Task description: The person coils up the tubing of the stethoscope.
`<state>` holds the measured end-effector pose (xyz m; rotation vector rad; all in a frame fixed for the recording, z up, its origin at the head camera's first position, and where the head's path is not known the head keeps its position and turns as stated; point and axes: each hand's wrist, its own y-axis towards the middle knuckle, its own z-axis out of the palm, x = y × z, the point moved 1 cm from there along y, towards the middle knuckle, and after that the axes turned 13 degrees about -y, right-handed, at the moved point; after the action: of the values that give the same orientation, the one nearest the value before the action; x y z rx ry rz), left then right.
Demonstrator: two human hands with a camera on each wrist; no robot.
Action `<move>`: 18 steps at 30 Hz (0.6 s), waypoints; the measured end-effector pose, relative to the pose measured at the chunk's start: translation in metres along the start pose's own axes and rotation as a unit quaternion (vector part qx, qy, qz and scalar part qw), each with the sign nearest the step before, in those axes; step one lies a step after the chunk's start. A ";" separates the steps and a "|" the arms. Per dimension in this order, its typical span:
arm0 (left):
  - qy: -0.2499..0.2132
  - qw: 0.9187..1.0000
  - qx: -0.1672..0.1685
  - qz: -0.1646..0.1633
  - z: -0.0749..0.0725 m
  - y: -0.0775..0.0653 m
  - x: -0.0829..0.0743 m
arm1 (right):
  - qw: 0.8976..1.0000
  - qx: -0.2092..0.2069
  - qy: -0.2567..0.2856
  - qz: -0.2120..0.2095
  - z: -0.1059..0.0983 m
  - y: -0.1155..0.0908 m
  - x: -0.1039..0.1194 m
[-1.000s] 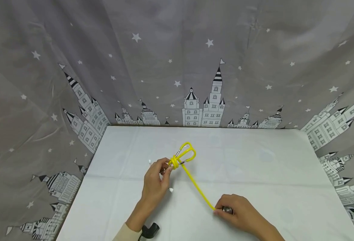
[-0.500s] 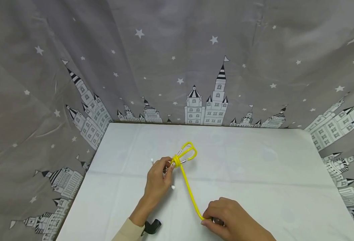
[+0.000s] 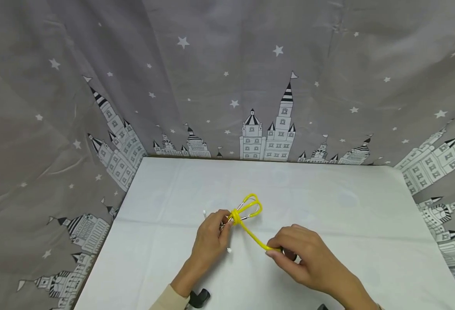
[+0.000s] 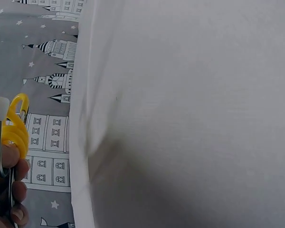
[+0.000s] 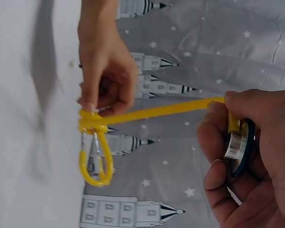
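A stethoscope with yellow tubing (image 3: 236, 216) is held above the white table. Its tubing is wound in coils around the metal ear tubes, and a folded yellow loop (image 5: 104, 178) sticks out past the coils. My left hand (image 3: 210, 241) grips the ear tubes right below the coils; a white ear tip (image 4: 0, 108) shows beside its fingers. From the coils a free length of tubing runs across to my right hand (image 3: 310, 258). The thumb and fingers there pinch the tube near its end, with the round chest piece (image 5: 244, 149) tucked inside the palm.
A white cloth covers the table (image 3: 347, 206). Grey curtain (image 3: 212, 51) printed with castles and stars hangs behind and at both sides. A black wrist device (image 3: 200, 298) sits by the left sleeve (image 3: 171, 299).
My right hand first drew down and left, then rose toward the coils, so the free tubing between the hands is shorter. My left hand has shifted slightly right, still gripping the ear tubes.
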<state>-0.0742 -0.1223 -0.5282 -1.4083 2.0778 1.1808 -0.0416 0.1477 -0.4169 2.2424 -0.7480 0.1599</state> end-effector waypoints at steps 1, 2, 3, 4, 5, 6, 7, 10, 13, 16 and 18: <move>-0.001 1.000 0.003 0.001 0.001 0.000 -0.001 | 1.000 -0.002 -0.002 -0.002 -0.003 0.003 -0.001; -0.003 1.000 0.007 0.000 0.002 0.000 -0.002 | 1.000 -0.005 -0.003 -0.004 -0.005 0.006 -0.003; -0.004 1.000 0.010 0.000 0.003 0.000 -0.003 | 1.000 -0.006 -0.006 -0.006 -0.007 0.008 -0.004; -0.006 1.000 0.014 0.000 0.004 -0.001 -0.004 | 1.000 -0.007 -0.009 -0.008 -0.009 0.011 -0.006; -0.010 1.000 0.017 0.000 0.005 -0.001 -0.006 | 1.000 -0.006 -0.013 -0.007 -0.011 0.014 -0.007; -0.012 1.000 0.020 0.000 0.006 -0.002 -0.007 | 1.000 -0.004 -0.017 -0.006 -0.014 0.017 -0.009; -0.013 1.000 0.023 0.001 0.008 -0.003 -0.009 | 1.000 -0.003 -0.021 -0.005 -0.016 0.019 -0.011; -0.018 0.999 0.035 0.005 0.013 -0.006 -0.014 | 0.999 0.014 -0.034 0.013 -0.021 0.024 -0.018; -0.016 0.998 0.053 0.011 0.018 -0.011 -0.018 | 0.999 0.021 -0.040 0.023 -0.025 0.028 -0.026; -0.016 0.997 0.067 0.021 0.020 -0.015 -0.023 | 0.998 0.023 -0.043 0.030 -0.026 0.030 -0.035; -0.015 0.997 0.073 0.031 0.022 -0.018 -0.026 | 0.998 0.023 -0.044 0.034 -0.027 0.030 -0.039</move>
<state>-0.0506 -0.0925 -0.5309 -1.2607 2.1543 1.0435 -0.0880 0.1681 -0.3921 2.2811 -0.8755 0.1123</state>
